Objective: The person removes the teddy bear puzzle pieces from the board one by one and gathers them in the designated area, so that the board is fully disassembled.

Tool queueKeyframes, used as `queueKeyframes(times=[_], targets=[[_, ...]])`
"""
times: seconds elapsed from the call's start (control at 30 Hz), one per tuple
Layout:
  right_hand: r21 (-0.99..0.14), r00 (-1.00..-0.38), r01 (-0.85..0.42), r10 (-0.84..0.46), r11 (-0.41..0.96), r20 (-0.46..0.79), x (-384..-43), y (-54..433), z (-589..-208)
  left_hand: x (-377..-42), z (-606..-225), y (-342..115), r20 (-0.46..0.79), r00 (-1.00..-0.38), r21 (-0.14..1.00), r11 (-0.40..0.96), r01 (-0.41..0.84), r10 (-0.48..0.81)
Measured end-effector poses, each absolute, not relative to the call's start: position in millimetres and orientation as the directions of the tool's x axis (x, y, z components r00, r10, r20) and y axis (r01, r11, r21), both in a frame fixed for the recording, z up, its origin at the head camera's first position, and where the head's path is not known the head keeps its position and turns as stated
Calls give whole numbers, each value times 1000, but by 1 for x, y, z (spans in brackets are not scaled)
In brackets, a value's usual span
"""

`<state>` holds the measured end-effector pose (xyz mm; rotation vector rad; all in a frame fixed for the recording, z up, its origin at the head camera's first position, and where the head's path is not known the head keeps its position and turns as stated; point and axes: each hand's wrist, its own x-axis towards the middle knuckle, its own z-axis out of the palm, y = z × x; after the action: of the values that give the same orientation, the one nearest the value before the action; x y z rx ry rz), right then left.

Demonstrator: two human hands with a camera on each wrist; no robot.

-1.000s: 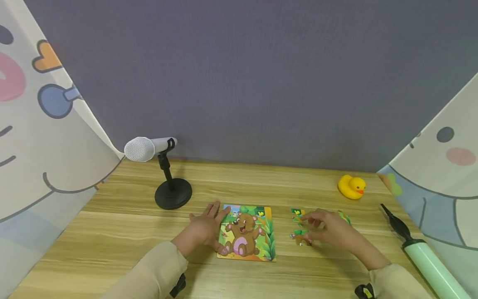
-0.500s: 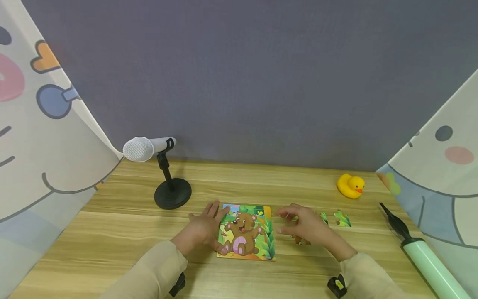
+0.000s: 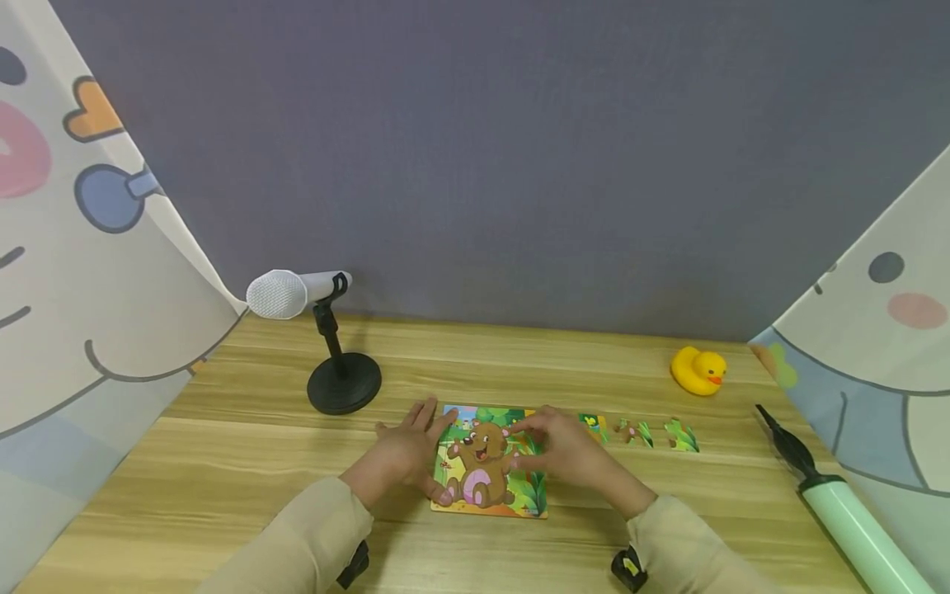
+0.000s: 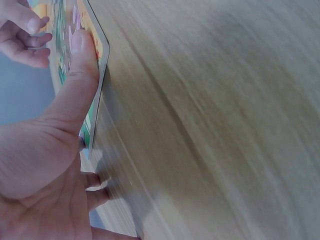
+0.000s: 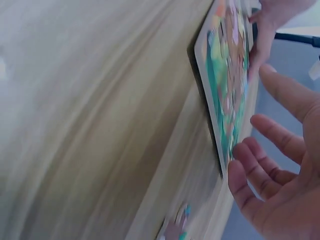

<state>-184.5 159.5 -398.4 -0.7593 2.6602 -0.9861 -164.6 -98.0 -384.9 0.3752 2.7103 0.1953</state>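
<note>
A square puzzle with a picture of a brown bear lies flat on the wooden table. My left hand rests on its left edge; the left wrist view shows the thumb laid on top near a corner. Over the right part of the puzzle hovers my right hand. Its fingers are bent and apart, with nothing between them in the right wrist view, where the puzzle lies just past the fingertips. Loose puzzle pieces lie to the right: a green one, a brown-and-green one and one with a yellow bird, partly covered.
A toy microphone on a black stand is at the back left. A yellow rubber duck sits at the back right. A pale green hand pump lies along the right side. A grey panel rises behind the table.
My right hand has moved left from the loose pieces to above the puzzle's right side, uncovering several pieces on the right. My left hand has stayed on the puzzle's left edge.
</note>
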Motion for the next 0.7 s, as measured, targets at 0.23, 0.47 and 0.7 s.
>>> queueKeyframes(times=[0.23,0.47,0.7], targets=[[-571,-874,-374,-484,731,-47,-178,142,-399,-165,-386,-98,-360,-888,181,955,236,288],[-495,-877,-395,-478,774,-48,-176,134,-402,-165,-386,-97,-358,-889,184,954,235,287],[-487,-869,-414,-493,769,-39,-174,129,-397,-165,-386,-97,-360,-890,155,959,238,279]])
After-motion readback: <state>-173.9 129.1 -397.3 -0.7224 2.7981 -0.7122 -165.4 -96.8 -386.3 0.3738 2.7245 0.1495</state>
